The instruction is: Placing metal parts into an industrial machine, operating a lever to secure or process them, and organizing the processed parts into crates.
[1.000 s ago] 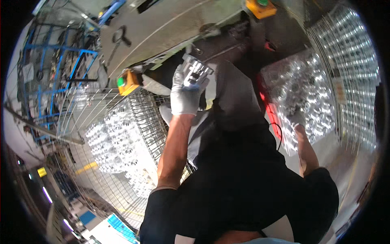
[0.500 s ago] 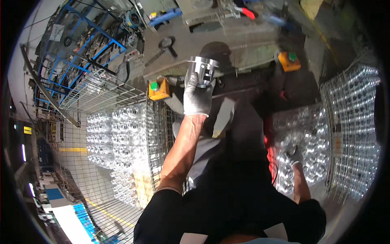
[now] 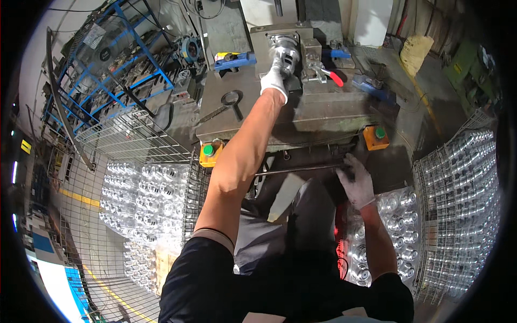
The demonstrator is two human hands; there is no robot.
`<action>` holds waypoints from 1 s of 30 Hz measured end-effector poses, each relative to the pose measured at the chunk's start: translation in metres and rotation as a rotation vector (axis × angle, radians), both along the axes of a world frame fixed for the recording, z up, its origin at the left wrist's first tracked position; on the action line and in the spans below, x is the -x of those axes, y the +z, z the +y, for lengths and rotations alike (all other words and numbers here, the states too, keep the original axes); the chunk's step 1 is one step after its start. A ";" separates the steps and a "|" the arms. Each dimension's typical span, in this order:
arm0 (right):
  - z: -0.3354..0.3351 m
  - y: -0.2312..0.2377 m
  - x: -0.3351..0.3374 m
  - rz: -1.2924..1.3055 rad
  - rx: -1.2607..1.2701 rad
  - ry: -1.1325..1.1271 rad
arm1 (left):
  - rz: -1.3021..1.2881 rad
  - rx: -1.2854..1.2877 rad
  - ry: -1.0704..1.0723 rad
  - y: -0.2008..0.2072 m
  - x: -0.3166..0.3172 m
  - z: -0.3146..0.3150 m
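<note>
My left hand (image 3: 274,79), in a white glove, reaches far forward and is closed on a shiny cylindrical metal housing (image 3: 289,58) with slots in its side. The housing sits at the steel fixture (image 3: 259,39) on the machine table; whether it is fully seated I cannot tell. Just right of it is a toggle clamp with a red handle (image 3: 336,79). My right hand (image 3: 357,184), also gloved, hovers below the table's front edge at the right. Its fingers are bent but apart, with nothing visible in them.
Orange button boxes with green buttons stand at the table's front, left (image 3: 210,155) and right (image 3: 376,138). Wire cages of metal housings flank me, left (image 3: 145,202) and right (image 3: 458,210). More housings (image 3: 401,226) lie by my right forearm. A ring-headed tool (image 3: 232,99) rests on the table.
My left hand has carried the housing forward from the table's front edge to the fixture. My right hand has risen forward, away from the housings at the right.
</note>
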State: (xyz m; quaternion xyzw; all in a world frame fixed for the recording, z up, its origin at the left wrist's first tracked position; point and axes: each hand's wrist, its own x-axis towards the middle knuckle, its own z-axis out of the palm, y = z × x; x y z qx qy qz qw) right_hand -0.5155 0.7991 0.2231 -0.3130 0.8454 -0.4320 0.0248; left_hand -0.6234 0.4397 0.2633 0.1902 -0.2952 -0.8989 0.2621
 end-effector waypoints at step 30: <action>-0.156 0.066 0.249 0.288 -0.217 -0.315 | -0.373 1.051 0.163 0.025 -0.041 0.022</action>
